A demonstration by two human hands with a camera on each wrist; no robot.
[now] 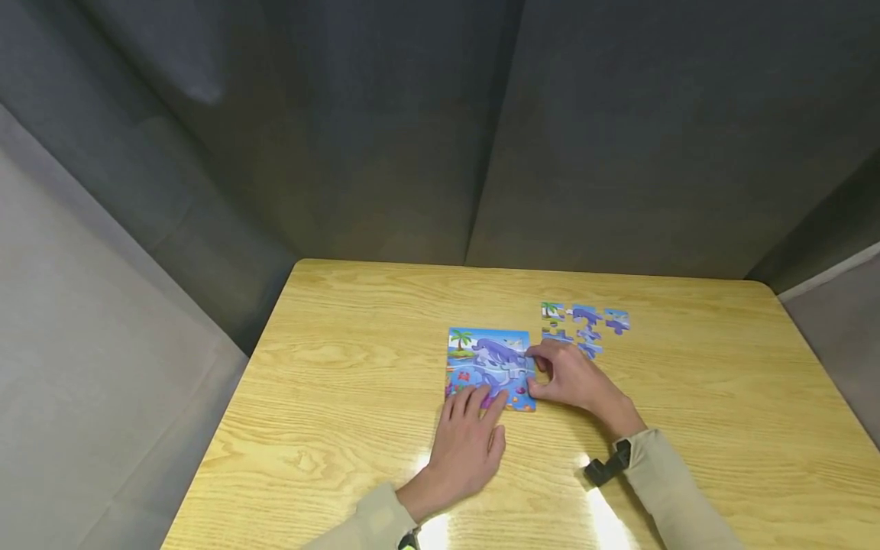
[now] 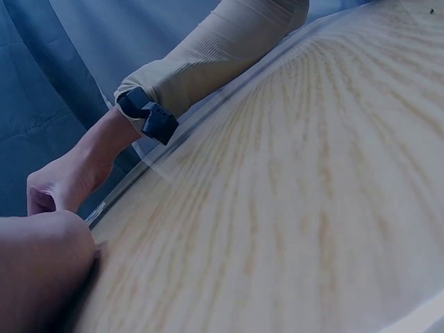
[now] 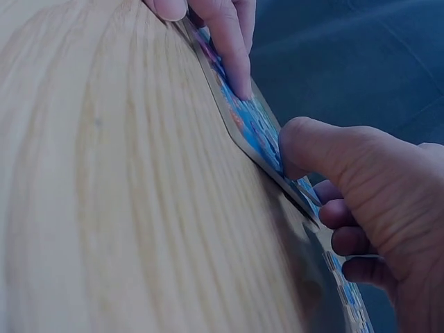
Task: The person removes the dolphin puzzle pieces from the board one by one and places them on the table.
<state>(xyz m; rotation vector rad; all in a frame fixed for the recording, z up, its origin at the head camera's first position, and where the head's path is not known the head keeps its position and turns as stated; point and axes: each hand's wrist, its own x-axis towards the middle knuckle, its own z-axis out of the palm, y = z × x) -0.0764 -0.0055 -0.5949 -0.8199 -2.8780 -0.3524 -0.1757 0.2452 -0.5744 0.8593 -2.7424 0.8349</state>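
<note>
The light wood-grain desk (image 1: 330, 412) carries a flat blue dolphin-picture puzzle (image 1: 490, 365), well inside its left and right edges. Left hand (image 1: 467, 444): fingers spread, on the puzzle's near edge. Right hand (image 1: 574, 378): curled at its right edge; pinch indeterminable.

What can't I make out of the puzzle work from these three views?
Head view: part of the near edge of the flat, square, blue dolphin-print jigsaw puzzle lies under the bare left hand.
Left wrist view: the puzzle's picture is hidden behind the left hand.
Right wrist view: the bare right hand's thumb hides whether its fingers pinch a piece.
Right wrist view: the small, blue-printed loose pieces are slanted and cut off at the bottom edge.
</note>
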